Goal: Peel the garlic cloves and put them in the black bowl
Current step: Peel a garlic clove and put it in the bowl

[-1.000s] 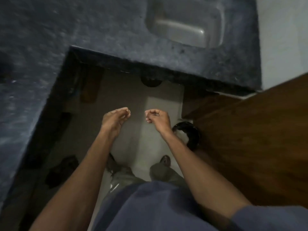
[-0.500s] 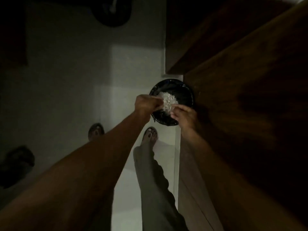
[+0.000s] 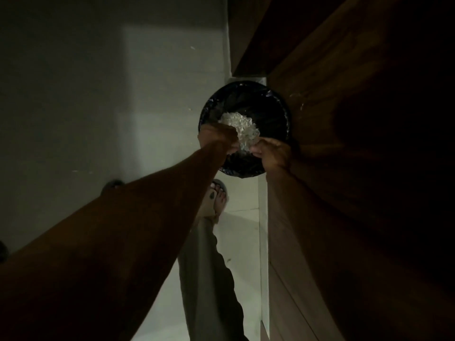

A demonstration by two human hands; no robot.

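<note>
dim light here, looking straight down. both arms reach out over a round black bin (image 3: 268, 104) lined with a dark bag, sitting on the pale floor (image 3: 160, 94) just above the centre of the frame, tucked against the wooden cabinet (image 3: 357, 119) that fills the right side.

the left hand (image 3: 218, 139) hangs over the bin's lower left rim, fingers curled, and whether its grip is pinching anything i cannot tell, it's too dark and blurred. the right hand (image 3: 272, 153) sits just beside it at the lower right rim, fingers also curled in, thumb tucked near the fingertips; again i cannot tell whether that grip pinches a scrap or is just pressed together on nothing.

between and just above the two hands, inside the bin, there's a pale heap of papery garlic skins (image 3: 240, 127), the brightest thing in the frame. no clove can be made out and the black bowl is out of view.

below the bin, a sandalled foot (image 3: 218, 195) stands on the floor, with a grey trouser leg (image 3: 209, 279) running down toward the bottom centre.
</note>
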